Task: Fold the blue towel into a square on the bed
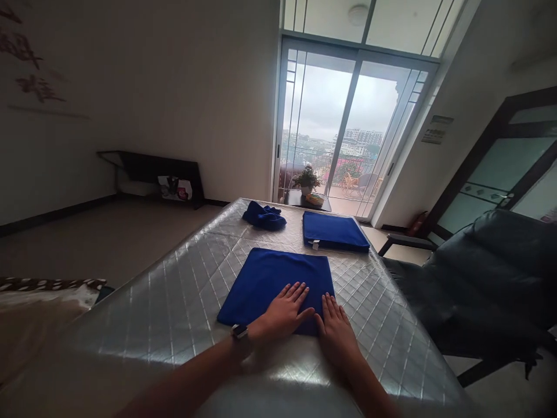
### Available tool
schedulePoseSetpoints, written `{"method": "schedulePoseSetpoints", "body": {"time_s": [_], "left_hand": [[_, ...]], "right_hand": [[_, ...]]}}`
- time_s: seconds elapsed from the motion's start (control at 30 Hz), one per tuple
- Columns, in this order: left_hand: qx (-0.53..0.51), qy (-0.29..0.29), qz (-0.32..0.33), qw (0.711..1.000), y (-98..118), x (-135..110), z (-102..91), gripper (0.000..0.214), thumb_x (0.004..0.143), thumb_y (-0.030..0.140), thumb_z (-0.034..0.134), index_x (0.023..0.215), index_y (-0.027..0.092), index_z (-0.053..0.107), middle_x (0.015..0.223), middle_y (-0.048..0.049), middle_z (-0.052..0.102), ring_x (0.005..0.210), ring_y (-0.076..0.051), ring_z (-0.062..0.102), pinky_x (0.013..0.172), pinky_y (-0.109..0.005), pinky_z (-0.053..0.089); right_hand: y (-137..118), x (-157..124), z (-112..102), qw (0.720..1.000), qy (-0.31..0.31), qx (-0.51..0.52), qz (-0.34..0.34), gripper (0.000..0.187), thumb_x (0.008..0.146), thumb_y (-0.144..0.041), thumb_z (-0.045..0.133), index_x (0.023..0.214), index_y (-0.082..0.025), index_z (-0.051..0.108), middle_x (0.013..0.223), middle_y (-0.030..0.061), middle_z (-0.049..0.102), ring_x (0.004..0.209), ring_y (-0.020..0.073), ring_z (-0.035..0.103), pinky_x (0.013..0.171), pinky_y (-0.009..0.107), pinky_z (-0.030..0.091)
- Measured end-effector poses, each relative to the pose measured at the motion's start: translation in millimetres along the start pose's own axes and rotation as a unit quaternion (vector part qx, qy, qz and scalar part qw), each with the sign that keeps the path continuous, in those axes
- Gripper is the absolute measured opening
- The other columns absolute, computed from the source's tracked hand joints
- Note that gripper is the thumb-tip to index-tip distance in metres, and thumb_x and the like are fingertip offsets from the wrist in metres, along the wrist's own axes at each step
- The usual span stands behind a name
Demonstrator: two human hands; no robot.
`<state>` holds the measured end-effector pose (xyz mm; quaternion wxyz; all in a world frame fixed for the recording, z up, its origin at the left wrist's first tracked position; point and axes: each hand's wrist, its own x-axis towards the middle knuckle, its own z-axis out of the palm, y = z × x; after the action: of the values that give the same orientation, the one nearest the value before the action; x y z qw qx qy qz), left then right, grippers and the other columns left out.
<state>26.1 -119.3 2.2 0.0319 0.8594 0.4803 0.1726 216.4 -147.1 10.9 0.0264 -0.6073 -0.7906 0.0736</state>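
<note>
A blue cloth (pixel 270 284) lies flat and squared off on the table in front of me. Pressed on its right half is my left hand (pixel 285 307), fingers stretched out, with a watch (pixel 239 331) on the wrist. My right hand (pixel 337 328) rests along the cloth's near right edge, its fingers straight and close together. Farther back on the right sits a neat stack of folded blue cloths (pixel 335 229) with a white tag (pixel 315 244) at its front. A crumpled blue cloth (pixel 264 216) lies at the far left of the table.
A silvery quilted cover (pixel 174 307) spreads over the table. Along its right side stands a black armchair (pixel 474 278). Beyond the far edge, a small dark table holds a potted plant (pixel 307 180) before a glass sliding door (pixel 348 133). A black bench (pixel 156 174) stands by the left wall.
</note>
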Motion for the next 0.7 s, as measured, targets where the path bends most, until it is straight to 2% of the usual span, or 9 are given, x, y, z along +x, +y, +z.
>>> {"method": "schedulePoseSetpoints", "body": {"time_s": [0.13, 0.23, 0.33, 0.47, 0.6, 0.7], "left_hand": [[0.031, -0.041, -0.085, 0.995, -42, -36, -18.5, 0.07, 0.096, 0.063, 0.02, 0.152, 0.02, 0.028, 0.159, -0.0068, 0.025, 0.148, -0.025, 0.02, 0.121, -0.047, 0.018], [0.065, -0.071, -0.17, 0.981, -78, -67, -32.1, 0.074, 0.096, 0.064, 0.019, 0.152, 0.017, 0.026, 0.16, -0.0083, 0.021, 0.149, -0.026, 0.014, 0.121, -0.048, 0.014], [0.076, -0.082, -0.222, 0.969, -101, -94, -41.6, 0.076, 0.095, 0.065, 0.019, 0.152, 0.014, 0.025, 0.161, -0.0101, 0.017, 0.149, -0.026, 0.013, 0.12, -0.046, 0.015], [0.05, -0.081, -0.229, 0.969, -103, -110, -48.3, 0.082, 0.094, 0.068, 0.02, 0.153, 0.011, 0.022, 0.161, -0.0118, 0.015, 0.148, -0.024, 0.017, 0.121, -0.042, 0.016], [0.03, -0.054, -0.229, 0.972, -98, -112, -49.4, 0.084, 0.092, 0.069, 0.025, 0.152, 0.01, 0.025, 0.16, -0.0128, 0.02, 0.147, -0.027, 0.021, 0.12, -0.043, 0.018], [0.021, -0.035, -0.228, 0.973, -99, -112, -48.2, 0.083, 0.091, 0.069, 0.027, 0.151, 0.012, 0.028, 0.16, -0.0119, 0.022, 0.146, -0.028, 0.024, 0.12, -0.045, 0.02]], "right_hand": [[0, 0, 1, 1.0, 0.007, 0.011, 0.004, 0.063, 0.1, -0.044, 0.019, 0.153, -0.009, 0.018, 0.16, 0.0059, 0.011, 0.148, 0.0179, 0.006, 0.121, 0.039, 0.009], [0, 1, 1, 1.0, 0.0, 0.011, 0.003, 0.063, 0.1, -0.043, 0.019, 0.153, -0.008, 0.017, 0.16, 0.0065, 0.009, 0.148, 0.018, 0.005, 0.121, 0.038, 0.008], [-1, 1, 0, 1.0, -0.008, 0.012, 0.008, 0.064, 0.1, -0.044, 0.018, 0.153, -0.008, 0.016, 0.16, 0.0061, 0.008, 0.148, 0.0178, 0.004, 0.121, 0.037, 0.007], [-2, -1, -3, 1.0, -0.019, 0.015, 0.018, 0.065, 0.1, -0.045, 0.018, 0.153, -0.009, 0.014, 0.16, 0.0055, 0.007, 0.148, 0.0175, 0.004, 0.121, 0.037, 0.007], [0, 2, -13, 0.999, -0.046, 0.001, 0.016, 0.065, 0.1, -0.046, 0.019, 0.153, -0.009, 0.019, 0.16, 0.0068, 0.012, 0.148, 0.019, 0.009, 0.12, 0.038, 0.008], [-2, 16, -26, 0.999, -0.035, -0.009, 0.004, 0.065, 0.1, -0.046, 0.018, 0.152, -0.007, 0.023, 0.159, 0.0089, 0.017, 0.148, 0.02, 0.012, 0.12, 0.038, 0.01]]}}
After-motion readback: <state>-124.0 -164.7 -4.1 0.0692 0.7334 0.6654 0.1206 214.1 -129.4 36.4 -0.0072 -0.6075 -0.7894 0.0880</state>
